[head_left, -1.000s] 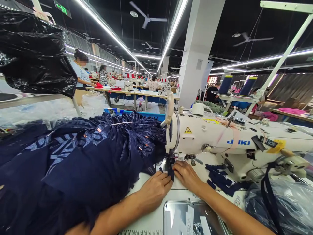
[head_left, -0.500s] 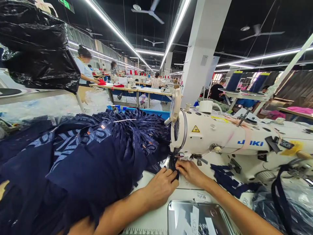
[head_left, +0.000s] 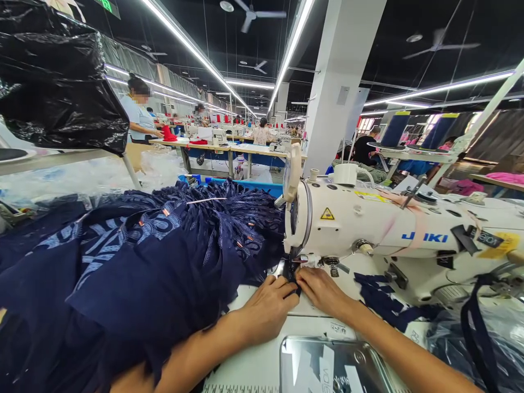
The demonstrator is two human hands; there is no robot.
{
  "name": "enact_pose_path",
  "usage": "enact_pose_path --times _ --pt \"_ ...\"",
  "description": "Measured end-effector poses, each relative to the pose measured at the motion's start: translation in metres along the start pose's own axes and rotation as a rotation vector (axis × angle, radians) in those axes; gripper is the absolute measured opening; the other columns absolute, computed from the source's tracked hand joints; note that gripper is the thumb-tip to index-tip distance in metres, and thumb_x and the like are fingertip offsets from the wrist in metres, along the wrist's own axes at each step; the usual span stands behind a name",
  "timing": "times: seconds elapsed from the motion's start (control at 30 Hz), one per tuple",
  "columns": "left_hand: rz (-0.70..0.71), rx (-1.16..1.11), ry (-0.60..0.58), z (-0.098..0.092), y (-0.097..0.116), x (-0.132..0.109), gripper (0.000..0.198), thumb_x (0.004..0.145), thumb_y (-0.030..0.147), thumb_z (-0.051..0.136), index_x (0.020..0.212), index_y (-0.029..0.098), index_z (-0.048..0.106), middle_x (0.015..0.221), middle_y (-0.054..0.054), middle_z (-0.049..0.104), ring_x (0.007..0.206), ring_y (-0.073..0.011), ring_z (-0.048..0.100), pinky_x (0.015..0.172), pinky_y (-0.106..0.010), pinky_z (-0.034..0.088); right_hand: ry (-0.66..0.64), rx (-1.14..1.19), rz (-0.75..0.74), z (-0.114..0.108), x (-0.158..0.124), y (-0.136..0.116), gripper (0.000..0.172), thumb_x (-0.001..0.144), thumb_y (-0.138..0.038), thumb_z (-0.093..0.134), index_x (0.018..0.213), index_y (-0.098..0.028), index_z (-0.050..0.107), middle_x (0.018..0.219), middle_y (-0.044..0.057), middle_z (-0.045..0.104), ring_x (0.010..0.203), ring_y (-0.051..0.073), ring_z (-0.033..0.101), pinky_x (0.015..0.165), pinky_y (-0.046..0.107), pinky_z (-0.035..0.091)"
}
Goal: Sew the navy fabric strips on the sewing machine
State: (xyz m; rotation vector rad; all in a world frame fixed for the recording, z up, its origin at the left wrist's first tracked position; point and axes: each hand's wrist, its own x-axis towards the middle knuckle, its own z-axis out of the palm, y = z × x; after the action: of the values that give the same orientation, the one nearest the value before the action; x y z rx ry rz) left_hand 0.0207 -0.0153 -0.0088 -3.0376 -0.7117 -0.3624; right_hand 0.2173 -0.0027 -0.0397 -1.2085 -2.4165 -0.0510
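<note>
Under the head of a white sewing machine, a narrow piece of dark navy fabric lies at the needle area. My left hand is closed on this fabric from the left, fingers bent. From the right, my right hand pinches the same fabric close to the presser foot, fingertips almost meeting the left ones. The needle itself is hidden behind the machine head and fingers. A large heap of navy garments with light blue patterned trim lies left of the machine, against my left forearm.
In front of me sits a metal tray with white labels. Navy fabric strips lie right of the needle area, near a clear plastic bag. A black plastic bag hangs at upper left. Thread cones stand behind the machine. Co-workers sit and stand farther off.
The view has shifted slightly. Both hands stay at the needle area; my left hand has moved a little toward the presser foot with the fabric. The co-worker at left has lifted the red cloth.
</note>
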Motion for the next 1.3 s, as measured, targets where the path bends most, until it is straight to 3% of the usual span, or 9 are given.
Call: enact_pose_path --times 0.17,0.27,0.47,0.83,1.3 --pt "0.02 0.006 0.096 0.011 0.001 -0.005 0.027 0.073 0.0 0.044 0.095 0.013 0.055 0.108 -0.01 0.057 0.101 -0.0212 0.051 0.087 -0.033 0.04 0.09 -0.098 -0.245 -0.007 -0.008 -0.004 0.024 0.087 -0.009 0.035 0.094 -0.016 0.057 0.094 0.009 0.06 0.085 0.018 0.054 0.074 0.031 0.048" --pt "0.023 0.038 0.13 0.014 0.002 -0.005 0.027 0.076 0.001 0.043 0.097 0.012 0.055 0.103 -0.01 0.06 0.098 -0.0204 0.054 0.091 -0.035 0.039 0.122 -0.174 -0.308 -0.012 -0.011 -0.006 0.029 0.086 -0.005 0.034 0.099 -0.014 0.058 0.097 0.01 0.062 0.088 0.019 0.055 0.078 0.034 0.049" --pt "0.023 0.022 0.103 0.009 0.001 -0.001 0.029 0.074 0.002 0.044 0.099 0.011 0.055 0.108 -0.012 0.058 0.104 -0.0194 0.052 0.098 -0.037 0.034 0.104 -0.16 -0.289 -0.012 -0.011 -0.002 0.03 0.086 -0.007 0.037 0.105 -0.013 0.059 0.103 0.011 0.062 0.095 0.02 0.056 0.083 0.037 0.049" --pt "-0.003 0.029 0.063 0.006 0.003 0.001 0.029 0.072 0.003 0.045 0.098 0.009 0.056 0.109 -0.013 0.058 0.104 -0.0211 0.051 0.097 -0.036 0.036 0.094 -0.213 -0.28 -0.012 -0.01 0.0 0.031 0.083 -0.005 0.039 0.105 -0.013 0.06 0.103 0.012 0.064 0.097 0.021 0.058 0.082 0.037 0.05" --pt "-0.12 0.101 0.106 0.029 0.003 0.016 0.022 0.074 0.007 0.05 0.093 0.01 0.058 0.105 -0.011 0.061 0.098 -0.0229 0.055 0.09 -0.037 0.036 0.021 -0.338 -0.281 -0.018 -0.006 0.005 0.036 0.082 -0.003 0.035 0.107 -0.012 0.059 0.107 0.012 0.063 0.093 0.019 0.06 0.075 0.03 0.051"
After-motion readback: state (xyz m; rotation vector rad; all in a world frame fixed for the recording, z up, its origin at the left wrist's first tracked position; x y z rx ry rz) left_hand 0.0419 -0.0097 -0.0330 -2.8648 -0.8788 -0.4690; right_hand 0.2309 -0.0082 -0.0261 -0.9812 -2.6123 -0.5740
